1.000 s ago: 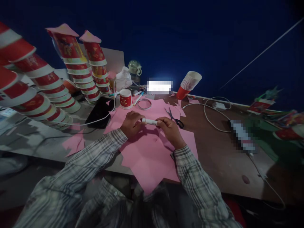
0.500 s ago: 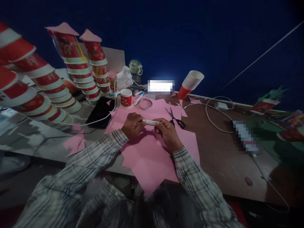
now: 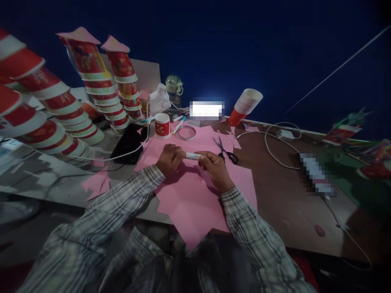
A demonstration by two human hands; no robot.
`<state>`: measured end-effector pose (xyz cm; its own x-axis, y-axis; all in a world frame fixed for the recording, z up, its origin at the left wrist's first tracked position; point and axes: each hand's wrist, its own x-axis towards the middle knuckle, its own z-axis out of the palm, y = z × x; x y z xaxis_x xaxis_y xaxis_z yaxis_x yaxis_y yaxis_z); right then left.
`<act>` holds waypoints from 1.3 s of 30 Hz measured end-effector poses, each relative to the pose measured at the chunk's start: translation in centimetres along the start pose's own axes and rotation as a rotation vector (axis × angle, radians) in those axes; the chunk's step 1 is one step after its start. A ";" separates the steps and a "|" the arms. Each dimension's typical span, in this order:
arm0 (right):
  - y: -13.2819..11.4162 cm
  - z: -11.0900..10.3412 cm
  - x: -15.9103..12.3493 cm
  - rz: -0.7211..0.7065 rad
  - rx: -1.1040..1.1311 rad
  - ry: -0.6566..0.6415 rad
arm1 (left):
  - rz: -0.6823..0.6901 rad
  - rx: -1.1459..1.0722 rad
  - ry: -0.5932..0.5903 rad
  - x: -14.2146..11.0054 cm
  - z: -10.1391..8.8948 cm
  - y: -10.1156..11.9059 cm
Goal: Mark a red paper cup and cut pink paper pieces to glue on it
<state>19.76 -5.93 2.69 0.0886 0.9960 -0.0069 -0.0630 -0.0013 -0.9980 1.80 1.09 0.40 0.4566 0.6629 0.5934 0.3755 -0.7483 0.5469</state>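
A short white marker pen (image 3: 192, 156) lies level between my two hands, above the pink paper sheets (image 3: 192, 195). My left hand (image 3: 171, 159) is closed around its left end, and my right hand (image 3: 214, 167) pinches its right end between thumb and fingers. Both tips of the pen are hidden by my fingers. Just right of my right hand lie black-handled scissors (image 3: 225, 151), blades partly apart and pointing away. Beyond my hands sit a clear tape ring (image 3: 187, 132) and an upside-down red paper cup (image 3: 163, 126).
Tall towers of red and white paper cups (image 3: 100, 91) stand at the left. A black phone (image 3: 127, 143) lies near them with a white cable across it. A tilted stack of cups (image 3: 245, 108) is at the back. A pixelated device (image 3: 316, 175) lies at the right.
My left hand has shifted slightly along the marker pen, its fingers now wrapped closer round the left end. My right hand has stayed nearly still.
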 end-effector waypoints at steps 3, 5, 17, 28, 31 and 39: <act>-0.1 0.0 -0.1 0.026 0.026 -0.009 | 0.066 0.059 0.006 0.0 -0.1 0.2; 0.0 0.0 -0.1 0.044 0.077 -0.008 | 0.106 0.089 0.017 0.0 -0.1 0.3; 0.7 -0.5 0.3 0.092 0.232 0.102 | 0.137 0.122 -0.032 -0.6 0.0 0.2; -0.2 -2.5 1.5 0.189 0.662 0.018 | 0.140 0.086 0.096 -0.4 0.1 -0.7; -0.3 -2.4 1.3 0.176 0.646 -0.018 | 0.100 0.090 0.064 -0.4 0.0 -0.4; -0.5 -2.5 1.2 0.152 0.620 0.012 | 0.089 0.079 -0.002 -0.4 -0.2 0.1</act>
<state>22.33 -4.94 3.07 0.0446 0.9878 -0.1495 -0.6393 -0.0868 -0.7641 1.47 0.72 0.32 0.4920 0.5940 0.6364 0.3957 -0.8037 0.4443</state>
